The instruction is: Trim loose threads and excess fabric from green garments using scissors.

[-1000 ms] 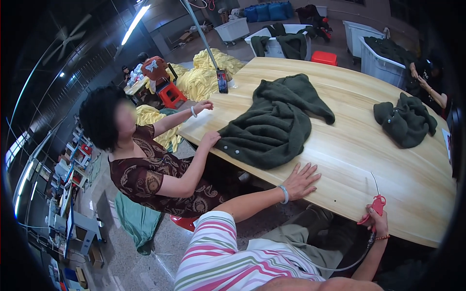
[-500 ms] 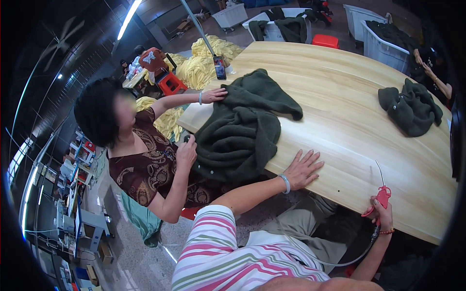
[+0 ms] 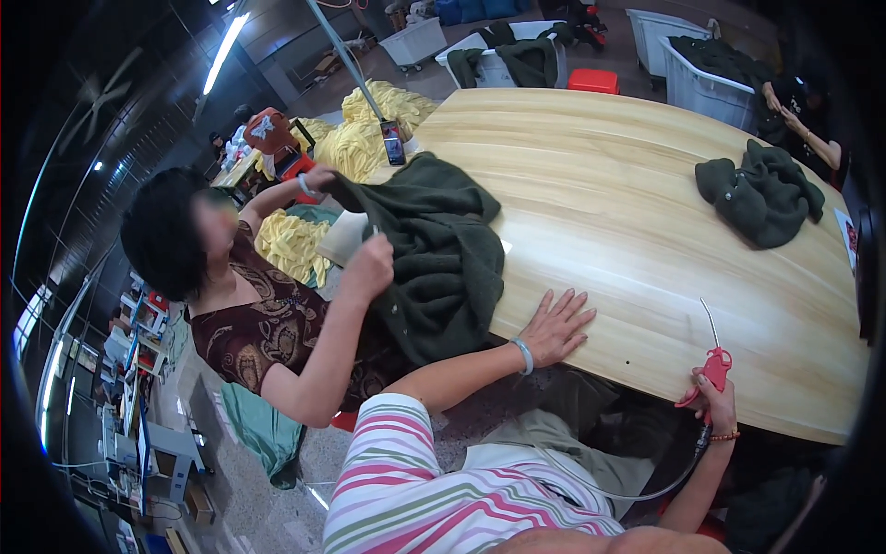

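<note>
Flat on the near edge of the wooden table (image 3: 637, 277) rests my left hand (image 3: 554, 330), its fingers spread and nothing held. My right hand (image 3: 715, 402) is wrapped round a red air blow gun (image 3: 715, 365) at the table's front right edge. Its thin metal nozzle points up over the tabletop, and a clear hose runs from its lower end past my lap. Left of my left hand, a co-worker (image 3: 268, 305) lifts a dark green knit garment (image 3: 434, 268) with both hands; part of it lies on the table and part hangs over the edge.
Another dark green garment (image 3: 761, 196) lies bunched at the table's right, near a second person (image 3: 812, 129). White bins (image 3: 706, 83) with dark garments and a red stool (image 3: 592, 81) stand behind. A phone (image 3: 393, 143) stands at the far left corner, by yellow fabric heaps (image 3: 369, 120).
The co-worker has raised the garment's far edge and drawn it left, toward their body. My hands keep their places on the table and blow gun; the whole view has shifted slightly.
</note>
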Motion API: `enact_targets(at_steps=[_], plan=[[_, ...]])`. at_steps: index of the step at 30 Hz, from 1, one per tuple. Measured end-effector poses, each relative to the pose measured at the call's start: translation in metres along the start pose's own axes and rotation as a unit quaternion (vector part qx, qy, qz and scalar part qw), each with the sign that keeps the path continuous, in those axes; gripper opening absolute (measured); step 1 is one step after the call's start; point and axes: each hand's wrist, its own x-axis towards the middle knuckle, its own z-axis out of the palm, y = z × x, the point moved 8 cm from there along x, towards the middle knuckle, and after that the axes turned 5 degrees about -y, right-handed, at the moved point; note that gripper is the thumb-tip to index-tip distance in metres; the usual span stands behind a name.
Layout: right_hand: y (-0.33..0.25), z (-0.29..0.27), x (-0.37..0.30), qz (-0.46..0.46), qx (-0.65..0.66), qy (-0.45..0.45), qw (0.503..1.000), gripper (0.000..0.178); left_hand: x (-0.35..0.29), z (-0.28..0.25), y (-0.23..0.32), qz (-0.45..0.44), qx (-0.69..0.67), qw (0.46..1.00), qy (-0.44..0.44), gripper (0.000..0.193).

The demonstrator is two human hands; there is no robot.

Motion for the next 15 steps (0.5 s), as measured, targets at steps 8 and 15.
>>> enact_targets(at_steps=[8,15], plan=[[0.004,0.011,0.003,0.014,-0.018,0.0,1.0,0.031,-0.013,0.001,-0.009,-0.003,0.002,1.0,0.022,0.052],[0.009,0.008,-0.002,0.011,-0.007,0.006,1.0,0.03,-0.01,0.004,-0.006,0.006,-0.004,0.999,0.038,0.052]])
